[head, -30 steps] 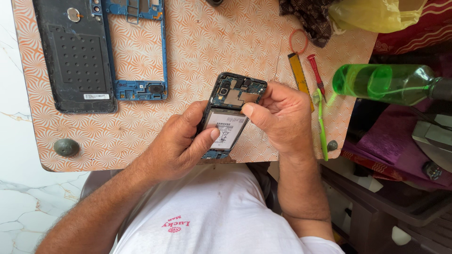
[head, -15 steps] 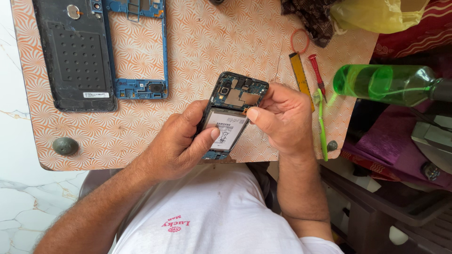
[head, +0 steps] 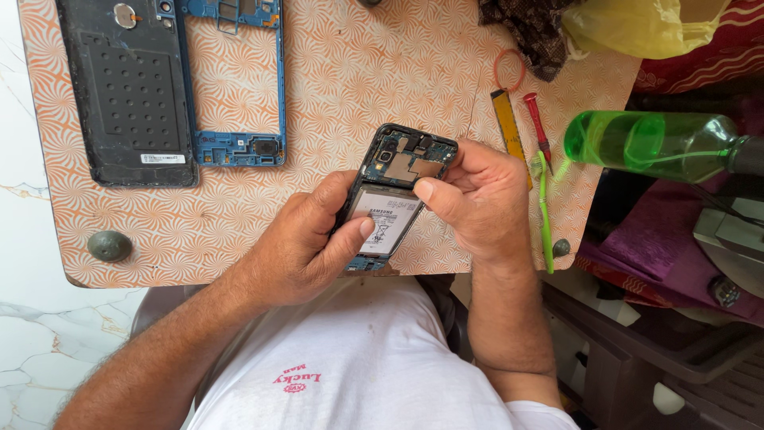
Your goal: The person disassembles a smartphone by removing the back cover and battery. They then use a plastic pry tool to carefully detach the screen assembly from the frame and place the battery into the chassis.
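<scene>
While the opened phone (head: 398, 195) sits tilted above the near edge of the surface (head: 382, 80), both hands have it between them. The left hand (head: 306, 243) is wrapped around its lower left side, thumb laid across the white battery (head: 386, 219) near the bottom, so this hand is closed on the phone. The right hand (head: 477, 199) grips the upper right edge, its thumb tip pressed at the top of the battery just under the exposed circuit board, fingers curled behind the frame. The phone's back is off and its camera end points away from the person. On the surface, which has an orange and white swirl pattern, a dark back cover (head: 127, 91) lies at the far left, and a blue middle frame (head: 235, 80) lies just beside it, touching or nearly so. To the right of the phone lie a yellow flat tool (head: 508, 127), a red-handled screwdriver (head: 537, 119) and a thin green stick (head: 544, 215), with an orange rubber band (head: 509, 70) just beyond them. A green plastic bottle (head: 649, 143) lies on its side past the surface's right edge.
</scene>
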